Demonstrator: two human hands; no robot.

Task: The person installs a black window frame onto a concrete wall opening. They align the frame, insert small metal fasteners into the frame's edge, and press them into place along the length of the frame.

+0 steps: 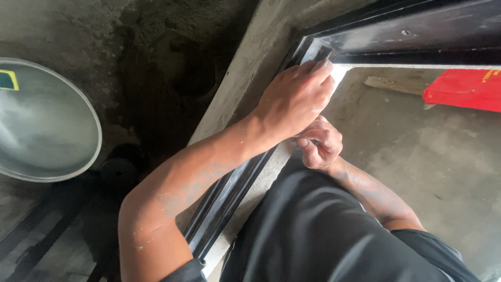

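The concrete floor (443,156) fills the right side of the view, grey and rough, seen through an opening. Around that opening runs a black metal door frame (229,193), one long bar slanting from the lower middle up to a corner near the top, where a second bar (417,31) turns off to the right. A grey cement wall edge (245,68) lies along the outer side of the slanting bar, with dark, stained wall (156,62) beyond it on the left.

At the far left sits a large round metal bowl (42,125), shiny and pale, only partly in view. A flat red sheet (464,89) lies on the floor at the upper right, just beside a short strip of wood (389,83).

The person's black shirt (323,230) covers the bottom centre.

The left hand (295,99) reaches up along the frame, its fingers (321,67) stretched nearly straight and pressed together against the inner corner of the frame, touching it and gripping nothing that can be seen. The right hand (321,143) lies just below and partly under the left, curled close with its fingers bent inward beside the slanting bar; whether it pinches something small cannot be told, since the left hand hides part of it. Both forearms carry pale dust smears.
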